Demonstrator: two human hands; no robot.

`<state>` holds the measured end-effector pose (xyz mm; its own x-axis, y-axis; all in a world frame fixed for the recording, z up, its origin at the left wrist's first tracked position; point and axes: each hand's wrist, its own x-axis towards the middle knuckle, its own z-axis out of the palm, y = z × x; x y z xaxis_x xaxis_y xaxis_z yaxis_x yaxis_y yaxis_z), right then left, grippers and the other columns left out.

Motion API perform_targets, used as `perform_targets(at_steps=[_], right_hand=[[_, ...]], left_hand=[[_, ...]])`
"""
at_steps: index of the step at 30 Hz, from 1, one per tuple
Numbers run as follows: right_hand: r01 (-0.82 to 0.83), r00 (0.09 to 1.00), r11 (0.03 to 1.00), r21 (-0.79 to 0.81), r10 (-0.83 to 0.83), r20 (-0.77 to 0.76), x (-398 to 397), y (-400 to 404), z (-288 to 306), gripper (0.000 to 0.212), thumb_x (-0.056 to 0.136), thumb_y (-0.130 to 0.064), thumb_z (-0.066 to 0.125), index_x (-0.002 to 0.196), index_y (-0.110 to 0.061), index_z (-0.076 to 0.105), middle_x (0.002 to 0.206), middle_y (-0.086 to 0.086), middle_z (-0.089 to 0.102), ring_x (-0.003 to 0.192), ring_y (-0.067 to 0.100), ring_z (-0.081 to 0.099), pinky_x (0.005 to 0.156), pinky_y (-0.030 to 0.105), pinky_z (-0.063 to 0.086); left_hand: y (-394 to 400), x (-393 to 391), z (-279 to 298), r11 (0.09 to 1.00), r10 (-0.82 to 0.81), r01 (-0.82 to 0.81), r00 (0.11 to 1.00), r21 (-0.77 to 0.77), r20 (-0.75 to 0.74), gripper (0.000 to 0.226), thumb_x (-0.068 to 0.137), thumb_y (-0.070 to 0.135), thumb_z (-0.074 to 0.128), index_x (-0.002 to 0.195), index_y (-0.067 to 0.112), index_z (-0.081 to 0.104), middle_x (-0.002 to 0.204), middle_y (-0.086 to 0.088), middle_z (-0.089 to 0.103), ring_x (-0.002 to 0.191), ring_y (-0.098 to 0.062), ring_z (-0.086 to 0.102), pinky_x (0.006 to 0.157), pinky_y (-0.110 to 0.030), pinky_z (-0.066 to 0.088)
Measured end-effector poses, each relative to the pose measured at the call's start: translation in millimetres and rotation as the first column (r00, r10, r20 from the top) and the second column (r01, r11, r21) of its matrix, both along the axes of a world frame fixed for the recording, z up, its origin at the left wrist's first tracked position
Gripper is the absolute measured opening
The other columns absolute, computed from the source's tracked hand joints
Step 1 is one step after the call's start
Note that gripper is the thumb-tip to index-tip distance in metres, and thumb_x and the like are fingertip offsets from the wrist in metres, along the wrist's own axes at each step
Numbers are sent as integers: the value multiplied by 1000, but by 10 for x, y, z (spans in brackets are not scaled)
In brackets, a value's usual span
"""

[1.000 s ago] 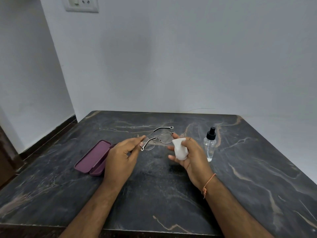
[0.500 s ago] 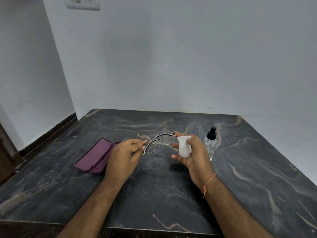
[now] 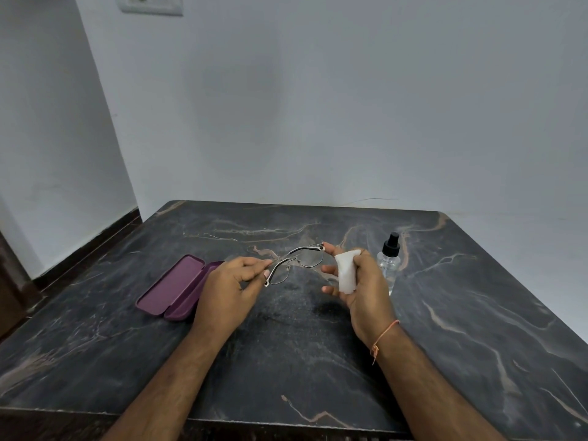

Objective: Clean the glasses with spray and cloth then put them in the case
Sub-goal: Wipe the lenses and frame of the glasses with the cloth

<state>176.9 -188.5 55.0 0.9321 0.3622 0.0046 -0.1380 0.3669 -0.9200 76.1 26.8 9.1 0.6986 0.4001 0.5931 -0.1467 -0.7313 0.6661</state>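
Thin metal-framed glasses hang in the air above the middle of the dark marble table. My left hand pinches their left end between thumb and fingers. My right hand holds a folded white cloth and its fingertip touches the right hinge of the glasses. A purple glasses case lies open on the table, just left of my left hand. A small clear spray bottle with a black nozzle stands behind my right hand, partly hidden by it.
The table stands in a corner with pale walls behind and to the left. A wall socket is at the top left. A dark door edge and skirting run along the floor on the left.
The temples of the glasses have folded in against the frame. Both hands have kept their hold with little shift; the cloth stays in my right hand.
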Motion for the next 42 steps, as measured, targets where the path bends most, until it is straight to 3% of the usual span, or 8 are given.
perform_targets(at_steps=[4,7,9,13,24,30,37,42], right_hand=[[-27,1000,1000,11,27,16,-38,-6,29,69,114,-30,24,81,-32,85,136,4,74,101,28,58,68,37,49],[-8,1000,1000,-24,9,19,-15,3,17,41,112,-39,38,109,-21,75,131,1,76,96,23,61,67,38,52],[36,998,997,-68,-33,53,4,18,-9,26,105,-40,62,117,-17,63,121,-2,78,94,19,67,69,40,55],[130,980,984,-119,-109,166,3,57,-55,37,88,-26,87,107,-17,57,116,-5,80,104,28,73,68,40,57],[117,988,993,21,-119,103,38,17,-53,35,89,-2,82,104,-12,53,117,8,80,108,38,77,70,41,63],[42,999,988,146,-44,15,66,4,-63,41,90,7,77,101,-17,45,122,16,78,97,32,78,71,41,64],[49,997,992,119,-55,47,99,5,-90,42,91,7,76,99,-18,44,123,10,79,106,31,78,76,43,64],[122,981,992,-11,-119,152,117,12,-148,42,92,7,75,97,-17,42,119,3,81,112,32,77,86,48,67]], left_hand=[[4,-5,-2,1000,-4,4,1000,1,-10,26,101,23,80,125,29,83,113,22,79,110,0,74,98,-35,65],[-1,-4,4,1000,-3,3,1000,2,-7,25,101,23,79,125,30,84,113,23,79,110,1,74,98,-35,64],[-2,-4,7,1000,-6,6,1000,1,-9,25,101,24,79,125,30,83,114,22,79,110,1,74,98,-34,65],[-13,-10,17,1000,-16,16,1000,11,-11,26,101,23,80,126,29,83,114,23,79,110,2,74,99,-35,65],[-32,-7,25,999,-5,2,998,40,67,31,90,18,90,120,28,86,115,23,81,107,7,74,99,-49,63],[-58,-41,71,997,74,-73,997,37,-15,32,92,34,88,123,37,83,102,36,77,91,-6,70,88,-26,59],[-96,-58,88,996,61,-65,996,-64,-70,13,94,36,85,106,31,89,60,32,67,56,5,62,58,-8,45],[-72,-61,89,982,9,-24,997,-185,-83,13,93,32,86,106,30,87,81,24,82,84,4,79,83,-26,66]])
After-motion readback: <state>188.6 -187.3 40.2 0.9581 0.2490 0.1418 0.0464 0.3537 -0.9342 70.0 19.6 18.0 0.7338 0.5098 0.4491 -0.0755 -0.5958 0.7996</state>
